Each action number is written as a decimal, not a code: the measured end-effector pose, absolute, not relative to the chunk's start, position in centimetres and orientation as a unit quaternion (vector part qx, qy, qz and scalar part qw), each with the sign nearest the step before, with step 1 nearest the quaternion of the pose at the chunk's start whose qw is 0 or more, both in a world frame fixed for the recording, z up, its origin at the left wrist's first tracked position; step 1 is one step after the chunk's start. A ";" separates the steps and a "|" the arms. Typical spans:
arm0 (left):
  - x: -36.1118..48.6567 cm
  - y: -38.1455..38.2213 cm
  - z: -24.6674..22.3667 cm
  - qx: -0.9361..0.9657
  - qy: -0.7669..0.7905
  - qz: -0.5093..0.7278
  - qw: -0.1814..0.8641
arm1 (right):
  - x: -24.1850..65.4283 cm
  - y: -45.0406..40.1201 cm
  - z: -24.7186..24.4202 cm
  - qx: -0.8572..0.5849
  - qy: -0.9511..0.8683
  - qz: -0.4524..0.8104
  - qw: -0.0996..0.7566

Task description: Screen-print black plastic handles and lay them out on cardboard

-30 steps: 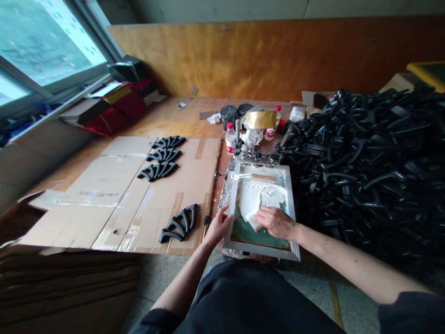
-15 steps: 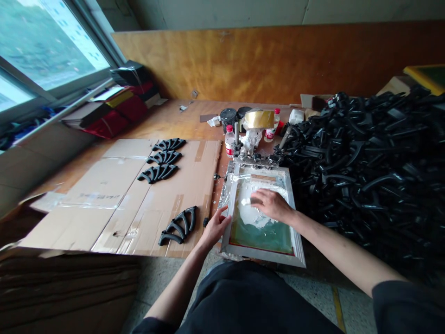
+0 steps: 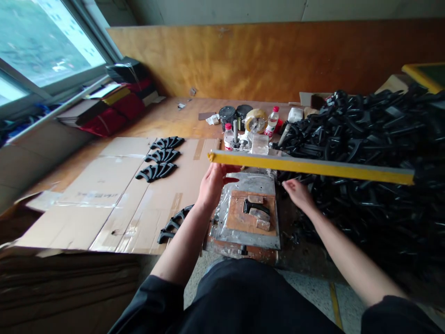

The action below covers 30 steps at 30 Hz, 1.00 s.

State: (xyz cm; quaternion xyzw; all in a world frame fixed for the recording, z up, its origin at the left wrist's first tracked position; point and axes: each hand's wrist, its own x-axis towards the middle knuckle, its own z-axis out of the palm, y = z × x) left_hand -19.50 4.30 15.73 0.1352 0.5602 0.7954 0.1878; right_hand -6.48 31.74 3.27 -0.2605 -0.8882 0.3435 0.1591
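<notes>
A screen-printing frame point(image 3: 309, 168) is tilted up and seen nearly edge-on, its yellow and grey edge crossing above the work plate. My left hand point(image 3: 212, 183) is at its left end, holding it from below with some fingers stretched out. Underneath lies a metal base plate point(image 3: 243, 240) with a brown board point(image 3: 236, 213) on it. One black curved plastic part point(image 3: 256, 207) rests in the board among small blocks. To the right of the plate, my right hand point(image 3: 299, 195) has its fingers curled together; what they hold, if anything, is hidden.
A large heap of black plastic parts point(image 3: 365, 125) fills the right side. On the left, a cardboard sheet point(image 3: 114, 195) carries several rows of black parts point(image 3: 162, 155). Bottles point(image 3: 272, 121), dark tubs point(image 3: 227, 117) and a tape roll point(image 3: 255, 121) stand behind the plate.
The screen frame has swung up from lying flat, uncovering the plate and black part. My left hand has risen with it. My right hand has left the white paste and moved right.
</notes>
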 end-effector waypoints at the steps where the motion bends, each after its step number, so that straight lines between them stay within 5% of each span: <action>1: -19.6 4.7 15.7 0.132 0.553 0.802 0.185 | -6.1 29.7 2.0 -0.209 -0.918 0.315 0.119; 5: -16.7 4.8 12.5 0.052 0.560 0.801 0.204 | -6.0 22.9 -0.1 -0.076 -0.987 0.138 0.041; 10: -9.2 3.2 5.8 -0.068 0.534 0.673 0.507 | -5.5 17.1 2.5 -0.069 -0.988 0.132 0.037; 15: -7.7 -1.2 2.5 -0.186 0.531 0.748 0.352 | -3.8 16.3 4.7 0.150 -0.964 0.215 0.053; 22: -10.7 -14.7 -3.6 -0.339 0.691 0.625 0.129 | 1.6 33.0 3.9 -0.220 -0.971 0.036 -0.089; 30: -14.1 -17.4 -5.5 -0.365 0.805 0.438 0.162 | 5.9 36.2 -3.4 -0.201 -0.970 0.063 -0.118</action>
